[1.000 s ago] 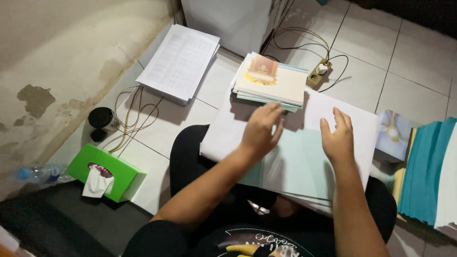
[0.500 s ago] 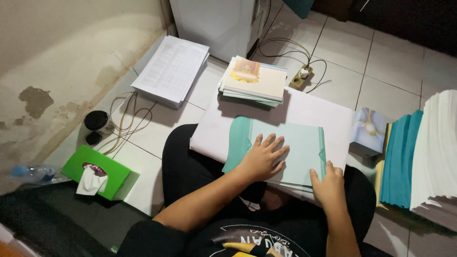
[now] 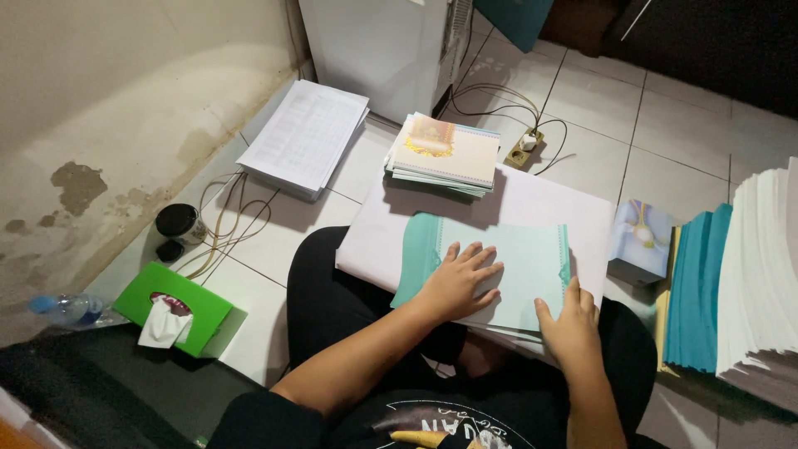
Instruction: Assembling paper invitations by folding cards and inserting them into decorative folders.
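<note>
Tissue [image 3: 164, 323] in green box [image 3: 172, 308]; hands [image 3: 460, 283] on teal sheet [image 3: 515, 264].

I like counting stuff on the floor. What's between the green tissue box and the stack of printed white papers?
In the head view, a black jar and looping tan cables lie between them.

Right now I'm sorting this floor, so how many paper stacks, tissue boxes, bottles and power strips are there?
Paper stacks: 5 (white sheets, printed covers, teal sheets under both hands, teal stack, white stack)
Tissue box: 1
Bottle: 1
Power strip: 1
Total: 8
</note>
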